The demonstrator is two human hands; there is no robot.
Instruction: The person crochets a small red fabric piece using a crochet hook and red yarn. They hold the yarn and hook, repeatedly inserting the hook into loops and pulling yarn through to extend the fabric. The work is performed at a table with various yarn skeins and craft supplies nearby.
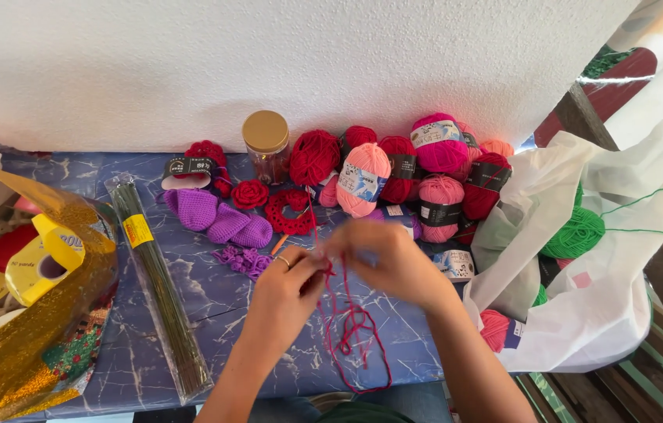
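We see two hands meeting over the blue marbled table [190,298]: our left hand [288,286] and right hand [390,262] each pinch one red yarn strand [351,329], which loops down below the grip toward us. Just beyond the grip lie three purple crocheted pieces [218,219]; farther, one gold-lidded jar [266,145] and roughly ten yarn balls [406,168].

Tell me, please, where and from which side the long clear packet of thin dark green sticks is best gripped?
Probably around the middle of the long clear packet of thin dark green sticks, from above, fingers across its narrow width. It lies flat on the blue marbled table, and a mid-length grip should keep it level.
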